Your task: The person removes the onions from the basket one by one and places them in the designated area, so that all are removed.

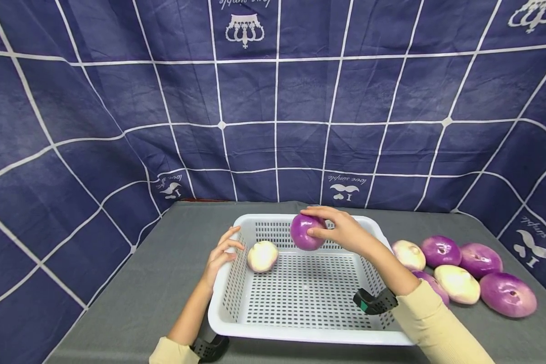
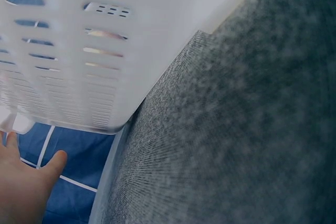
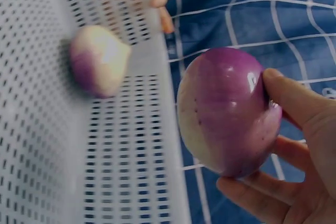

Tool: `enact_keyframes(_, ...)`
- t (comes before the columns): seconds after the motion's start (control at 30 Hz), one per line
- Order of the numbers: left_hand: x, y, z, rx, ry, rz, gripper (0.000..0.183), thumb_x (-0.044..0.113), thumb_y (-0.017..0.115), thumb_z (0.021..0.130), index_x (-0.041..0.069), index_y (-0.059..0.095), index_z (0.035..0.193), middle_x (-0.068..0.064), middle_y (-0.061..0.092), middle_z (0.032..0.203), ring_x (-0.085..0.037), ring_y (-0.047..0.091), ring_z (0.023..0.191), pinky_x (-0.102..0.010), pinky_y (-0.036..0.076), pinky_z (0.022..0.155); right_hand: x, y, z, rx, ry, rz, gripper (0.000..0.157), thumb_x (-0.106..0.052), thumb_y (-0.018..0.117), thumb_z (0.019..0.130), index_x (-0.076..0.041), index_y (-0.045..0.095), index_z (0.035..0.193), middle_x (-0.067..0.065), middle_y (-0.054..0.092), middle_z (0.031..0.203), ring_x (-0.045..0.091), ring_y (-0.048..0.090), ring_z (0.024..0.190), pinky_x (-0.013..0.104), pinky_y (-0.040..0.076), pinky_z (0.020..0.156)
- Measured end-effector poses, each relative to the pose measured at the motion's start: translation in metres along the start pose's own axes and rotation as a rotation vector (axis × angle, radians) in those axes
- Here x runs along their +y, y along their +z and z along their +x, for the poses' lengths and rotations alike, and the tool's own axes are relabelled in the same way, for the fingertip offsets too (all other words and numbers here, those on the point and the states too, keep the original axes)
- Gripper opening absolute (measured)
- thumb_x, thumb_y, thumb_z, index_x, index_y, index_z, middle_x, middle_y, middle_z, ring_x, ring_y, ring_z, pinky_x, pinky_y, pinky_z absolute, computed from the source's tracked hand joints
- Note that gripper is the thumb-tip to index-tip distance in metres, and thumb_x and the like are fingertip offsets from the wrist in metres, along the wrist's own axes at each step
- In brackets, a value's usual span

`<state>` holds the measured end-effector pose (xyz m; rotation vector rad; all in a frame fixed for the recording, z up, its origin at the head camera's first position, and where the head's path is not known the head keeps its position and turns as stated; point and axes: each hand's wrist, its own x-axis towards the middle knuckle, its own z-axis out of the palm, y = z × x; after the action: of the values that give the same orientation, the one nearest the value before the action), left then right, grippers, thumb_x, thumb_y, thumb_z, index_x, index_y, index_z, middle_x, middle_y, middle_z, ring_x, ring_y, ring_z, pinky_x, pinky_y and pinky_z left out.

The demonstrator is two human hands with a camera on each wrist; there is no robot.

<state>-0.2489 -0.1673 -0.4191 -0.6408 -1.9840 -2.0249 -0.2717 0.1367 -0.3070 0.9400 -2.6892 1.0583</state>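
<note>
My right hand (image 1: 341,230) pinches a purple-and-white turnip (image 1: 307,232) between thumb and fingers, over the far side of a white plastic basket (image 1: 300,332). In the right wrist view this turnip (image 3: 228,111) shows a purple side and a paler side. My left hand (image 1: 219,257) rests on the basket's left rim, fingers laid across it. The left wrist view has the left hand's thumb (image 2: 55,167) spread away from the basket's slotted wall (image 2: 73,66). A pale turnip (image 1: 262,256) lies inside the basket, near its left wall.
Several more turnips, including a large purple one (image 1: 508,294) and a pale one (image 1: 457,284), lie right of the basket on the grey tabletop (image 1: 132,303). Behind the table hangs a blue cloth (image 1: 305,96) with white grid lines, continuing along both sides.
</note>
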Motion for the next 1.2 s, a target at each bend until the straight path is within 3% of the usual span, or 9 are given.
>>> enact_keyframes(0.3, 0.001, 0.0, 0.0, 0.002, -0.015, -0.002, 0.024, -0.003, 0.039, 0.072, -0.015, 0.051, 0.088, -0.013, 0.032, 0.141, -0.028, -0.001, 0.14, -0.054, -0.004, 0.109, -0.012, -0.015, -0.016, 0.068, 0.069, 0.015, 0.051, -0.034, 0.066, 0.078, -0.024, 0.053, 0.126, 0.004, 0.052, 0.132, 0.025, 0.046, 0.124, 0.05, 0.039, 0.097)
enact_keyframes(0.57, 0.001, -0.001, -0.002, -0.003, -0.013, 0.009, 0.025, -0.002, 0.038, 0.072, -0.017, 0.05, 0.089, -0.019, 0.029, 0.142, -0.031, -0.001, 0.14, -0.055, -0.004, 0.109, -0.022, -0.028, -0.036, 0.124, 0.061, -0.025, 0.049, -0.034, 0.065, 0.08, -0.024, 0.054, 0.126, 0.006, 0.049, 0.135, 0.029, 0.041, 0.127, 0.055, 0.036, 0.097)
enact_keyframes(0.97, -0.001, -0.001, -0.002, 0.0, -0.008, 0.003, 0.026, -0.003, 0.038, 0.072, -0.018, 0.05, 0.09, -0.018, 0.029, 0.142, -0.031, -0.002, 0.14, -0.056, -0.003, 0.109, -0.022, -0.035, -0.07, 0.198, 0.083, -0.041, 0.05, -0.029, 0.066, 0.08, -0.026, 0.052, 0.128, 0.004, 0.047, 0.137, 0.031, 0.044, 0.124, 0.054, 0.046, 0.086)
enact_keyframes(1.03, -0.001, -0.002, -0.002, -0.002, -0.01, 0.009, 0.027, -0.002, 0.038, 0.072, -0.019, 0.048, 0.09, -0.019, 0.028, 0.142, -0.031, -0.002, 0.14, -0.056, -0.003, 0.109, -0.023, -0.037, -0.074, 0.228, 0.071, -0.052, 0.049, -0.027, 0.066, 0.08, -0.027, 0.052, 0.127, 0.002, 0.048, 0.137, 0.026, 0.046, 0.123, 0.048, 0.049, 0.084)
enact_keyframes(1.13, 0.0, -0.001, -0.002, -0.002, -0.009, 0.014, 0.028, -0.002, 0.038, 0.072, -0.02, 0.048, 0.09, -0.02, 0.028, 0.142, -0.031, -0.002, 0.14, -0.056, -0.003, 0.109, -0.026, -0.04, -0.082, 0.272, 0.069, -0.064, 0.049, -0.025, 0.067, 0.08, -0.028, 0.052, 0.127, -0.001, 0.048, 0.136, 0.004, 0.044, 0.123, 0.033, 0.05, 0.084)
enact_keyframes(1.2, 0.0, -0.001, -0.002, 0.0, -0.008, 0.012, 0.028, -0.002, 0.038, 0.072, -0.02, 0.049, 0.09, -0.02, 0.028, 0.142, -0.031, -0.002, 0.14, -0.056, -0.003, 0.109, -0.027, -0.042, -0.087, 0.3, 0.067, -0.066, 0.049, -0.022, 0.067, 0.079, -0.028, 0.053, 0.126, -0.001, 0.048, 0.136, -0.01, 0.04, 0.119, 0.03, 0.051, 0.083)
